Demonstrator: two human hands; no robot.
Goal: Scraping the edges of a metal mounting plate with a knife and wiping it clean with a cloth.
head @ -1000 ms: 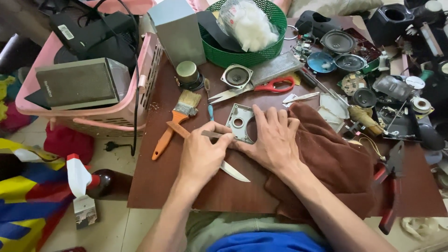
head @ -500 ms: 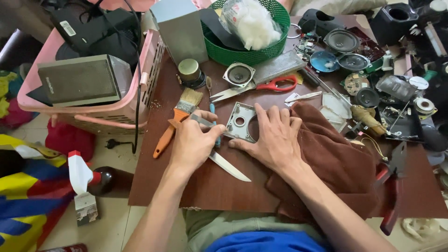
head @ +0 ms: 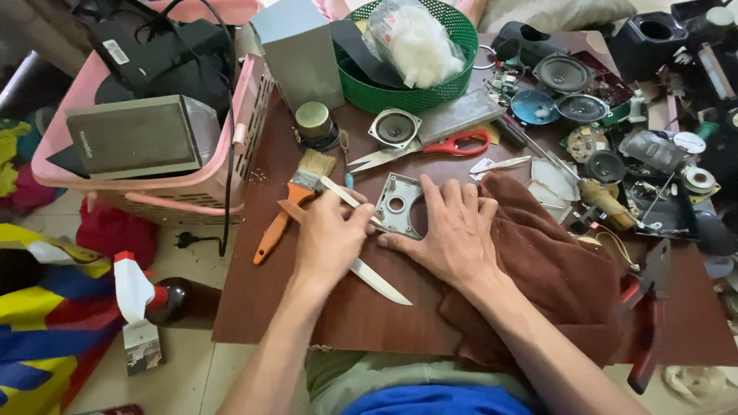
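Both hands rest low on my brown tabletop (head: 323, 323): left hand (head: 329, 240) with fingers curled around a pale-handled knife (head: 367, 270), right hand (head: 455, 229) spread flat, pressing a grey metal plate with a round hole (head: 397, 204). White-labelled black box (head: 157, 54) sits far left in the pink basket (head: 250, 127).

Both bare forearms extend from the near edge, converging toward the centre. Left hand (head: 329, 234): fingers curled in a closed grip, knuckles up, wrist straight. Right hand (head: 453, 230): palm down, fingers spread flat and pointing far, thumb angled left toward the left hand.
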